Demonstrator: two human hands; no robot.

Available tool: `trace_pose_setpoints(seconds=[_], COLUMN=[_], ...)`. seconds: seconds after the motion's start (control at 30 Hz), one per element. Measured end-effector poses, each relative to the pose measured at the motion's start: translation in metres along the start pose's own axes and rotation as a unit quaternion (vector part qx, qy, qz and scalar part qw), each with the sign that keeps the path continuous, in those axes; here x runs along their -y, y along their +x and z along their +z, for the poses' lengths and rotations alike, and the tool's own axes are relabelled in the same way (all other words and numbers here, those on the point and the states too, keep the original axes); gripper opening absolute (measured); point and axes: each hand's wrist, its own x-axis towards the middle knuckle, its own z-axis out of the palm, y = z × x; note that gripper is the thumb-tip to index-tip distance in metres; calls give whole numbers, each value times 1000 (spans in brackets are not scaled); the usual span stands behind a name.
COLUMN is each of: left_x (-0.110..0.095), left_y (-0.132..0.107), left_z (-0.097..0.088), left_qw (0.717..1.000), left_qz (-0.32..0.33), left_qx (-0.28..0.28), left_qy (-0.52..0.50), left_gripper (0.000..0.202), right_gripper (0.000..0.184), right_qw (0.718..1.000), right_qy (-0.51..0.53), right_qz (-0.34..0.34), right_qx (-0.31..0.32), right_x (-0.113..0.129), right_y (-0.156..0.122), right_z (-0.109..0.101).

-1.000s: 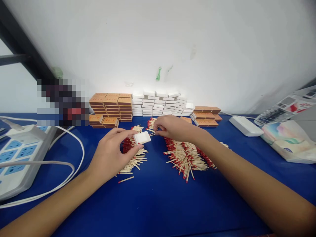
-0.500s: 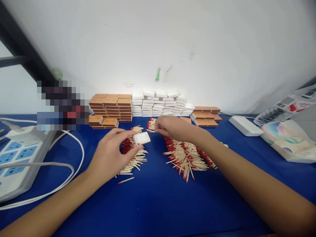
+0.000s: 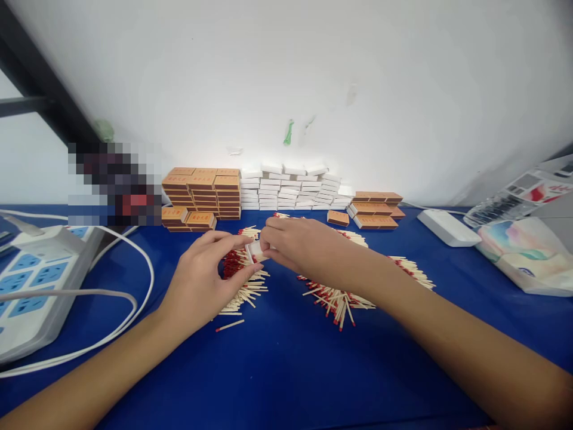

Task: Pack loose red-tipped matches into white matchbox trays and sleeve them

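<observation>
My left hand [image 3: 203, 269] grips a small white inner matchbox tray [image 3: 252, 251] between thumb and fingers, tilted above the left pile of red-headed matches [image 3: 237, 266]. A few red match heads show inside the tray. Over its right end is my right hand [image 3: 290, 242], its fingers pinched on matches that the fingertips mostly hide. Beneath my right forearm spreads a larger pile of matches [image 3: 338, 301]. One loose match [image 3: 230, 325] lies in front of the left pile.
Orange matchboxes [image 3: 201, 185] are stacked at the back left, white trays [image 3: 286, 191] in the middle, more matchboxes [image 3: 375, 215] to the right. A power strip [image 3: 40, 275] with white cables stands left. A white device [image 3: 449, 227] and a tissue pack [image 3: 523, 257] are right.
My right hand has moved left and toward me, from the matches at the back to the tray. The left hand still holds the tray, now tipped differently.
</observation>
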Motion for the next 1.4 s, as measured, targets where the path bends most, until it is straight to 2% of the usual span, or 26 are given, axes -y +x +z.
trace_pose_setpoints(seconds=[0.1, 0.17, 0.27, 0.33, 0.4, 0.53, 0.63, 0.77, 1.0, 1.13, 1.23, 1.4], left_x=[0, 0, 1, 1, 2, 3, 3, 2, 2, 4, 4, 0], left_y=[0, -1, 0, 2, 4, 6, 5, 4, 5, 5, 5, 4], left_z=[0, 0, -1, -2, -4, -6, -6, -4, -4, -5, -5, -5], left_qw=[1000, 1000, 1000, 999, 996, 993, 992, 993, 993, 991, 990, 995], left_qz=[2, 3, -11, -40, -75, -112, -120, -110, -113, -128, -132, -102], left_qx=[5, 9, 7, 1, -9, -19, -12, -4, 9, 9, 12, 15], left_qy=[-2, -3, 4, 20, 37, 44, 42, 41, 40, 47, 43, 17], left_gripper=[34, 34, 33, 33, 32, 31, 31, 31, 31, 31, 32, 32], right_gripper=[13, 13, 13, 13, 13, 13, 14, 15, 18, 16, 14, 15], right_qw=[1000, 998, 986, 979, 974, 978, 979, 976, 983, 985, 987, 997], right_qy=[20, 70, 155, 172, 156, 117, 102, 67, 32, 57, 61, -15], right_qz=[6, 8, 12, 51, 111, 160, 173, 205, 176, 162, 123, 37], right_qx=[8, 0, -54, -102, -120, -64, -46, -14, 35, -34, -80, -61], right_x=[-2, -5, -17, -29, -42, -57, -55, -47, -47, -47, -40, -15], right_y=[0, -1, 0, 3, 8, 14, 17, 20, 17, 12, 10, 10], right_z=[0, -2, -2, 3, 14, 39, 50, 54, 44, 27, 15, 14])
